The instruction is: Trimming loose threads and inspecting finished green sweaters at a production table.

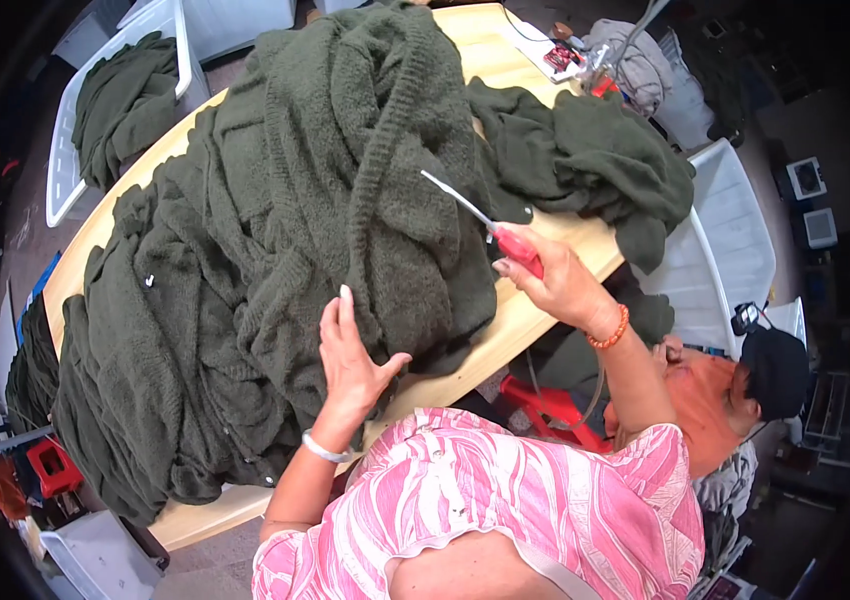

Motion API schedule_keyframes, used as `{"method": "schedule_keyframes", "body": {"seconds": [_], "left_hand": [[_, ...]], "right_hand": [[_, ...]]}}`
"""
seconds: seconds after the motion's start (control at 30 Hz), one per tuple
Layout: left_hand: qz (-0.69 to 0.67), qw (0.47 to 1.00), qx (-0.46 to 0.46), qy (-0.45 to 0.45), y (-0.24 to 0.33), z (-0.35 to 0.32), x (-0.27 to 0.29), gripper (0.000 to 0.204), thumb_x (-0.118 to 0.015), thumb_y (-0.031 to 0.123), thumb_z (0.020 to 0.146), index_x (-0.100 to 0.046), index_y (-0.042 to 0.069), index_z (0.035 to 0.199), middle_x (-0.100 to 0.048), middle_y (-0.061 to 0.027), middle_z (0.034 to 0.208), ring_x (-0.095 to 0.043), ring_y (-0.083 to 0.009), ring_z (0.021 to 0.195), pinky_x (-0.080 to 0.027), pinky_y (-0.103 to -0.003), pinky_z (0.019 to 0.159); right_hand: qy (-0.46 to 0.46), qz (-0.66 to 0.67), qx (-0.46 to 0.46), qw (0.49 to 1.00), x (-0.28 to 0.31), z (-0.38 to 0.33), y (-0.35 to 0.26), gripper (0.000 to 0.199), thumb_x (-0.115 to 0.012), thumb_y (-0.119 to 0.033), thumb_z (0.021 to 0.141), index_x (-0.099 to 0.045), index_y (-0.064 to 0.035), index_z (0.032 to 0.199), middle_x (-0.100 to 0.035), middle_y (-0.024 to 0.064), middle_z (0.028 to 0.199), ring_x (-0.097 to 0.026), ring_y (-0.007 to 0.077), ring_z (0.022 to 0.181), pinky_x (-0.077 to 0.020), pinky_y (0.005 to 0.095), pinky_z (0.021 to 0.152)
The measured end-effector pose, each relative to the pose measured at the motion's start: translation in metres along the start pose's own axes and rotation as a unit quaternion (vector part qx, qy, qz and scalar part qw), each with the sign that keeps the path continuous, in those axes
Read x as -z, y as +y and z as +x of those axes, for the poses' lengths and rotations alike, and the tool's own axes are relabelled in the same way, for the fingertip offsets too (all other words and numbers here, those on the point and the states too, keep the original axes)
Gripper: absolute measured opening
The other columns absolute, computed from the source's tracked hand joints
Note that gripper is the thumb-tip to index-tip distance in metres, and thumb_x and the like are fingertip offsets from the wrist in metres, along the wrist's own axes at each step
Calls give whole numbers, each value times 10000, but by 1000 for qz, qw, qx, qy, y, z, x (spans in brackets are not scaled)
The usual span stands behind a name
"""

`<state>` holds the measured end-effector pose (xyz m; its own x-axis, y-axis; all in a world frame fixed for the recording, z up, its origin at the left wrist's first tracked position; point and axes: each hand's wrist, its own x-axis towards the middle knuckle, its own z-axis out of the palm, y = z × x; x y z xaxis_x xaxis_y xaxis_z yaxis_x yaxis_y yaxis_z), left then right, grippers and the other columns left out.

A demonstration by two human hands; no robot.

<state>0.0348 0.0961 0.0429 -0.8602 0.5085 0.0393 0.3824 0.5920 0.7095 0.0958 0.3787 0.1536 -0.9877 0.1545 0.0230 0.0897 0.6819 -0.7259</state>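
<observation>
Surface (pixel 505 335): one pale wooden top with a rounded edge, running from lower left to upper right, most of it covered.

Knitwear (pixel 285 250): dark green knitted garments heaped in one large pile over the middle and left of the surface; the number of pieces in the pile cannot be told. A ribbed band runs down its upper middle. One small white tag shows on its left side.

Left hand (pixel 350 365): open, fingers straight and together, palm flat on the near edge of the pile. One pale bangle at the wrist.

Right hand (pixel 555 285): closed around the red handle of one tool (pixel 485 222), whose thin pale metal shaft points up-left, its tip at the pile's right side. One orange bead bracelet at the wrist.

Second heap (pixel 585 160): more green knitwear, right of the pile on the far end of the surface, hanging over its edge.

Crates: two white ones. One crate (pixel 65 150) at upper left holds green knitwear; the other (pixel 735 230) stands right of the surface.

Small clutter, red and white, at the far end of the surface; too small to tell.

Another person (pixel 745 390): one, lower right beyond the surface, in an orange top and dark cap.

Red stool (pixel 545 405): one, under the surface's near edge.
</observation>
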Motion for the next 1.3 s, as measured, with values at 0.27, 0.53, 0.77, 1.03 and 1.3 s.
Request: {"method": "schedule_keyframes", "body": {"seconds": [0.27,0.53,0.77,1.03,1.3], "left_hand": [[-459,866,196,38,-79,2,-20,317,-676,123,914,-611,7,1202,-671,-55,1117,-633,-155,995,-500,-307,891],[-549,818,170,21,-81,4,-23,141,-686,116,921,-661,27,1028,-681,-10,966,-626,-111,822,-505,-275,748],[-343,931,123,-28,-73,4,-8,226,-675,179,942,-661,31,772,-560,75,695,-449,-38,615,-372,-247,525],[-594,777,209,-18,-80,10,-4,154,-683,97,922,-650,30,1056,-677,-20,995,-635,-122,893,-517,-295,777],[-627,731,268,14,-70,0,-4,201,-679,163,936,-601,97,1108,-653,2,990,-630,-119,854,-511,-304,734]], "right_hand": [[-60,2,-39,997,-51,-77,-25,416,-684,-173,901,-545,-40,1269,-685,210,953,-687,370,890,-532,384,763],[-169,-55,-24,984,-94,-97,-65,338,-625,-259,917,-552,-115,1213,-702,145,864,-668,390,811,-535,487,721],[-147,-79,-40,985,-105,-86,-69,340,-618,-304,922,-557,-110,1195,-691,175,829,-658,415,819,-513,508,750],[-216,-66,-57,973,-111,-106,-67,294,-583,-295,932,-569,-104,1155,-688,192,859,-652,420,852,-505,515,766],[-187,-65,-79,977,-117,-112,-60,309,-588,-288,930,-547,-116,1183,-689,197,874,-655,422,857,-512,522,758]]}}
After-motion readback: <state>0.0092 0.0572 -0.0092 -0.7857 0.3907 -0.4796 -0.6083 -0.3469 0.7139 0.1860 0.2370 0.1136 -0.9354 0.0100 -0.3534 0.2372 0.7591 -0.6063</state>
